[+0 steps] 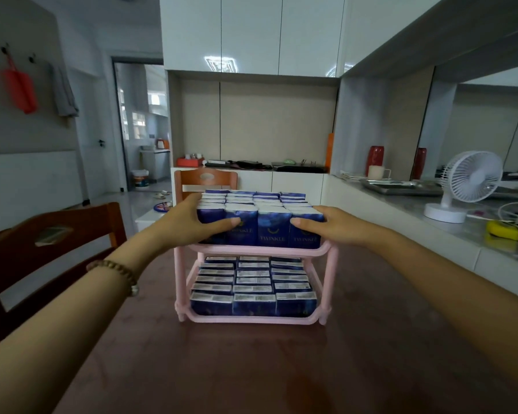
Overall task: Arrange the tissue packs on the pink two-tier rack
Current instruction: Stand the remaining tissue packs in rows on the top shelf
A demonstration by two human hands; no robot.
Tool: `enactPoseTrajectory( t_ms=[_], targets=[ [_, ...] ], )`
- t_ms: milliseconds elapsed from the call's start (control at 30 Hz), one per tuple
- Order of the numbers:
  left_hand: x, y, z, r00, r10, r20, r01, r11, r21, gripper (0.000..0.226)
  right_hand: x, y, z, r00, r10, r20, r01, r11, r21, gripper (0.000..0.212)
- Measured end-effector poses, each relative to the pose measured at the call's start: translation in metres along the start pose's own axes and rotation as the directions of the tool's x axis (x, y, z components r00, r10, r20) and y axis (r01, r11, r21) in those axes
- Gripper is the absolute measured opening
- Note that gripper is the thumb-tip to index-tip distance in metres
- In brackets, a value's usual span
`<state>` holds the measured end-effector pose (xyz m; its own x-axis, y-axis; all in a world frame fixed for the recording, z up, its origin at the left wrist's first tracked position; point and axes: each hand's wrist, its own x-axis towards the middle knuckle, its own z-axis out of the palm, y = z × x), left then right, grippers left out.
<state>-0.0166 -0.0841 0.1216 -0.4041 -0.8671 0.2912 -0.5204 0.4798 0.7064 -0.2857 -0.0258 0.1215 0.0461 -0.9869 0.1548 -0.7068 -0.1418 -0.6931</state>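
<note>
A pink two-tier rack stands on the dark red table. Its upper tier holds several rows of upright blue tissue packs. Several rows of the same packs fill the lower tier. My left hand wraps the left end of the front upper row, thumb across the pack fronts. My right hand does the same at the right end, thumb on the front and fingers around the side.
Wooden chairs stand at the left and behind the rack. A counter on the right carries a white fan, a metal tray, a yellow object and cables. The table extends toward me.
</note>
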Motion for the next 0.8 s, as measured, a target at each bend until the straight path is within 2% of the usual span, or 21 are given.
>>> enactPoseTrajectory(
  t_ms=[67, 100, 133, 167, 200, 333, 400, 433, 567, 633, 700, 767, 800],
  targets=[
    [0.004, 0.006, -0.006, 1.0, -0.017, 0.02, 0.018, 1.0, -0.023, 0.021, 0.003, -0.002, -0.007, 0.995, 0.083, -0.05, -0.082, 0.996, 0.02, 0.055],
    [0.008, 0.008, -0.009, 0.999, -0.032, 0.018, 0.033, 0.999, -0.019, 0.028, 0.008, -0.003, -0.011, 0.987, 0.127, -0.099, -0.122, 0.991, 0.054, 0.07],
    [0.011, 0.01, -0.013, 0.998, -0.06, -0.013, 0.059, 0.998, -0.025, 0.046, 0.013, -0.003, -0.013, 0.978, 0.16, -0.133, -0.146, 0.983, 0.115, 0.08],
    [0.018, 0.007, -0.016, 0.993, -0.105, -0.046, 0.103, 0.994, -0.04, 0.062, 0.018, -0.006, -0.015, 0.974, 0.174, -0.147, -0.142, 0.969, 0.204, 0.083],
    [0.024, 0.007, -0.019, 0.991, -0.121, -0.051, 0.118, 0.99, -0.073, 0.068, 0.024, -0.01, -0.016, 0.973, 0.184, -0.14, -0.138, 0.948, 0.285, 0.084],
    [0.049, 0.0, -0.022, 0.987, -0.149, 0.063, 0.158, 0.968, -0.197, 0.059, 0.049, -0.021, -0.012, 0.958, 0.281, -0.051, -0.234, 0.874, 0.426, 0.09],
    [0.057, 0.001, -0.019, 0.977, -0.183, 0.113, 0.207, 0.945, -0.255, 0.041, 0.062, -0.016, -0.008, 0.946, 0.325, 0.007, -0.303, 0.874, 0.381, 0.097],
    [0.062, -0.001, -0.017, 0.972, -0.191, 0.138, 0.221, 0.941, -0.257, 0.034, 0.067, -0.014, -0.007, 0.941, 0.336, 0.03, -0.325, 0.879, 0.35, 0.094],
    [0.066, -0.002, -0.015, 0.96, -0.185, 0.209, 0.228, 0.952, -0.204, 0.025, 0.066, -0.016, -0.008, 0.951, 0.306, 0.049, -0.31, 0.936, 0.17, 0.063],
    [0.067, -0.001, -0.019, 0.957, -0.165, 0.238, 0.214, 0.957, -0.194, 0.026, 0.063, -0.017, -0.014, 0.953, 0.29, 0.085, -0.298, 0.948, 0.112, 0.058],
    [0.069, 0.001, -0.02, 0.963, -0.164, 0.213, 0.191, 0.975, -0.114, 0.034, 0.062, -0.022, -0.018, 0.955, 0.277, 0.108, -0.286, 0.955, 0.081, 0.065],
    [0.078, 0.001, -0.019, 0.979, -0.158, 0.13, 0.154, 0.987, 0.041, 0.055, 0.071, -0.026, -0.018, 0.969, 0.246, 0.033, -0.245, 0.969, -0.026, 0.076],
    [0.083, 0.001, -0.018, 0.987, -0.123, 0.106, 0.114, 0.989, 0.092, 0.058, 0.075, -0.028, -0.018, 0.978, 0.209, 0.002, -0.208, 0.973, -0.1, 0.076]
  ],
)
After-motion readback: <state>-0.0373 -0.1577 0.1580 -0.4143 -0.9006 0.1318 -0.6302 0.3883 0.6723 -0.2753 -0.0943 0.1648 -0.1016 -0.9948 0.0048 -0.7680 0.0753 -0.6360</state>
